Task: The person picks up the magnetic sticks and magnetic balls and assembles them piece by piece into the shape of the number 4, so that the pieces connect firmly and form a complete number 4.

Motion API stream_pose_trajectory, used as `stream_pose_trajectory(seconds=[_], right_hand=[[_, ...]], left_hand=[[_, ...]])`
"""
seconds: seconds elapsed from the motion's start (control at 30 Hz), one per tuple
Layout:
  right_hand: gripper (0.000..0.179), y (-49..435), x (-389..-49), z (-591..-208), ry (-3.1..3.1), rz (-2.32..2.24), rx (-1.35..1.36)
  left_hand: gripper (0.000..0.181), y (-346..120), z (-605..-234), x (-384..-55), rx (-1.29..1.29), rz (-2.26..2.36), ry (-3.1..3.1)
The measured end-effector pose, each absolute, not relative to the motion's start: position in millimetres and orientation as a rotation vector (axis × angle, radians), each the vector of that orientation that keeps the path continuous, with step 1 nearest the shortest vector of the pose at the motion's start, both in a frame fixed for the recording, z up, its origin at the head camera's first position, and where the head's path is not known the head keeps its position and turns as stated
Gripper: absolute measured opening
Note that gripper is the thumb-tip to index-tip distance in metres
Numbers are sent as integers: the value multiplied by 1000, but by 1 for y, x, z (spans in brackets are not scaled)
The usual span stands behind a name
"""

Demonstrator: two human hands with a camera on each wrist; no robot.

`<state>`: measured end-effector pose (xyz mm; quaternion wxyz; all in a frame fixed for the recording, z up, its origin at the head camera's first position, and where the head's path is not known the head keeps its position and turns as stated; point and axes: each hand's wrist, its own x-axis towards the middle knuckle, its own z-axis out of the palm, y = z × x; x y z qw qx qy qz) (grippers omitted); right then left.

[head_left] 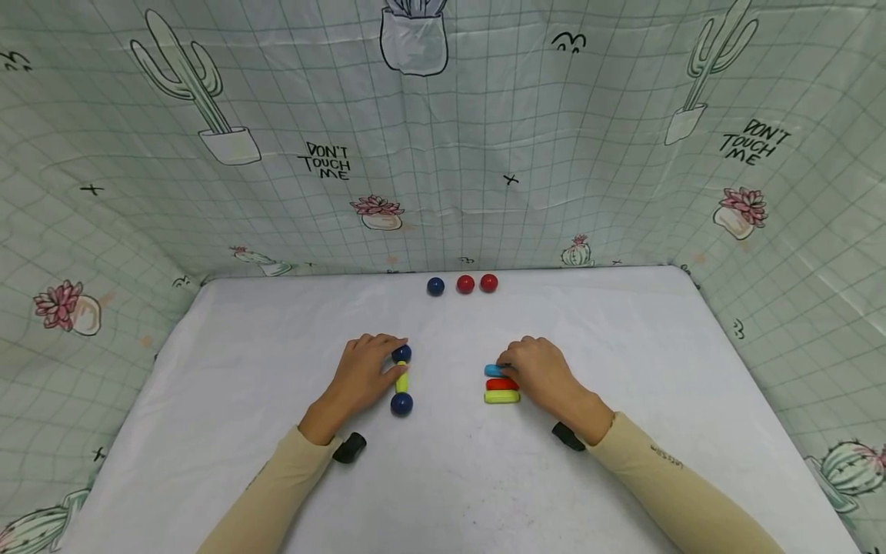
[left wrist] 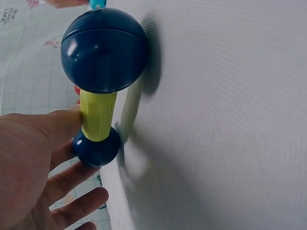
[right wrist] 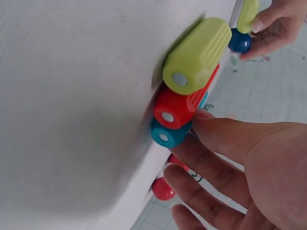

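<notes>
In the head view, my left hand (head_left: pixel 360 373) grips a yellow-green rod (head_left: pixel 401 378) that has a dark blue ball at each end. Its thumb lies against the rod, and its fingers reach the far ball (head_left: pixel 401 353); the near ball (left wrist: pixel 103 50) shows large in the left wrist view. My right hand (head_left: pixel 543 373) pinches a light blue rod (right wrist: pixel 169 136) between thumb and forefinger. Against that rod lies a red rod (head_left: pixel 501 384), then a second yellow-green rod (right wrist: pixel 196 57), nearest me. Metal discs show in these rods' ends. The right fingers cover part of the blue rod.
Farther back on the white table (head_left: pixel 443 477) sit a loose dark blue ball (head_left: pixel 435 286) and two red balls, one on the left (head_left: pixel 465 284) and one on the right (head_left: pixel 488 283). A grid-patterned cloth (head_left: pixel 443 154) with cactus drawings rises behind and at both sides.
</notes>
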<state>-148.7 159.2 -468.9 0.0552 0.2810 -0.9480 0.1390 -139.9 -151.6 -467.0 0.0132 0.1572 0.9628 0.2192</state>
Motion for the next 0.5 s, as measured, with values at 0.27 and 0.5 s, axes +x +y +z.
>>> stream_pose_trajectory(seconds=[0.27,0.5], right_hand=[[15,163,-151,-469,-2870,369,929],[20,165,-152,-467,-2907,363,928]], left_hand=[[46,-152,-468,-140,490,685,2997],[45,-152,-469,-139,495,705,3008]])
